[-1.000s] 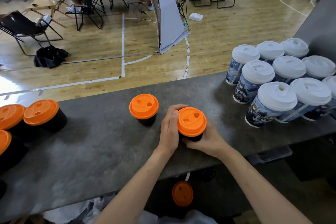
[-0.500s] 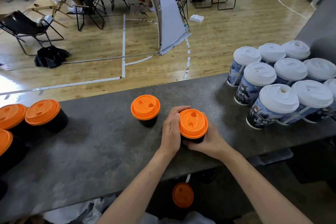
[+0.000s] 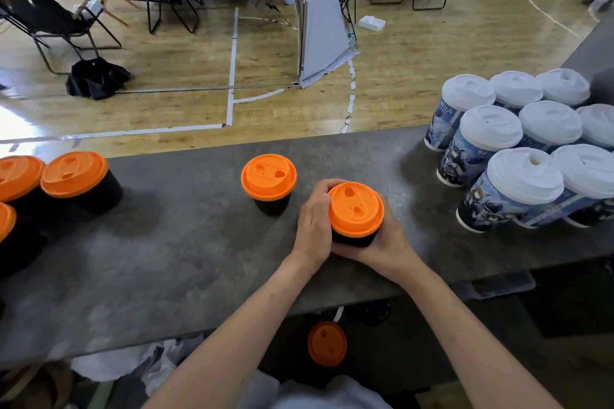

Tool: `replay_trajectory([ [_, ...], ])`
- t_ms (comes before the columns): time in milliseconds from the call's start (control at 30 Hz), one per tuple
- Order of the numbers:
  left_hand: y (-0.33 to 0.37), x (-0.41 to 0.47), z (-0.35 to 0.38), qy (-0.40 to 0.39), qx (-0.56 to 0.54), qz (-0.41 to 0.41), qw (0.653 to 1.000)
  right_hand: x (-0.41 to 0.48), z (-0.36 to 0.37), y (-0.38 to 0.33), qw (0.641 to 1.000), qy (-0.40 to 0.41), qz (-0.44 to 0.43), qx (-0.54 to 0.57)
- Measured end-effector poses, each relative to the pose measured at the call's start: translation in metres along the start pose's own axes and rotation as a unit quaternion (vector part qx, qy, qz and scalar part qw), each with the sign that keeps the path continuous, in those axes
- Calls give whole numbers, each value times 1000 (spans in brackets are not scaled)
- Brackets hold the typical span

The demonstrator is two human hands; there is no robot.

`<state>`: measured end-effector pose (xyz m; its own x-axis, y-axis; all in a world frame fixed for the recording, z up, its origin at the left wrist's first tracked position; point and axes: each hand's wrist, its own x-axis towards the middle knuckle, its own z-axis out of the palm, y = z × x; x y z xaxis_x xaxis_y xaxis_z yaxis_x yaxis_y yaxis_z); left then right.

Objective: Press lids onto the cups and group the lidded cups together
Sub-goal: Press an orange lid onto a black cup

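Nearest, a loose orange lid (image 3: 327,344) sits below the counter's edge. Up on the mottled grey counter (image 3: 166,259), both hands clasp one black cup (image 3: 352,240). The left hand (image 3: 314,222) curls round its left side, the right hand (image 3: 382,242) wraps the right, and the cup's own lid (image 3: 356,209) is seated on top. Just beyond stands a second lidded cup (image 3: 268,181), alone. Far left, three more orange-lidded cups (image 3: 74,174) bunch together, making five on the counter. On the right, eight white-lidded printed cups (image 3: 491,129) cluster. Behind them are a wooden floor (image 3: 415,76) with white lines, folding chairs (image 3: 50,20) and a grey banner (image 3: 319,20).
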<state>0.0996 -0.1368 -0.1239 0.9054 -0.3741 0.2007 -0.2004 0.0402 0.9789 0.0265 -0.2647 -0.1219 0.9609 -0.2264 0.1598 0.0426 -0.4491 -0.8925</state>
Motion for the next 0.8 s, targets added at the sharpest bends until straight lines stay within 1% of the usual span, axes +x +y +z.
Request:
replay_trajectory([
  [233,3,0,2,5,-1,5,1000,2,-4,8,1000,-15,4,-9],
  [400,-4,1,1,12,20,8,1000,1,0,6,1000,-6,-6,8],
  [533,-5,-1,2,6,5,2,1000,1,0,11,1000,-1,0,-6],
  [633,1,-2,2,-4,-5,-2,1000,1,-1,9,1000,-13,7,-9],
  [733,1,-3,-1,-10,-4,-6,1000,2,-3,5,1000,-18,7,-2],
  [800,1,-3,0,-12,5,-4,1000,2,-3,1,1000,-8,6,1],
])
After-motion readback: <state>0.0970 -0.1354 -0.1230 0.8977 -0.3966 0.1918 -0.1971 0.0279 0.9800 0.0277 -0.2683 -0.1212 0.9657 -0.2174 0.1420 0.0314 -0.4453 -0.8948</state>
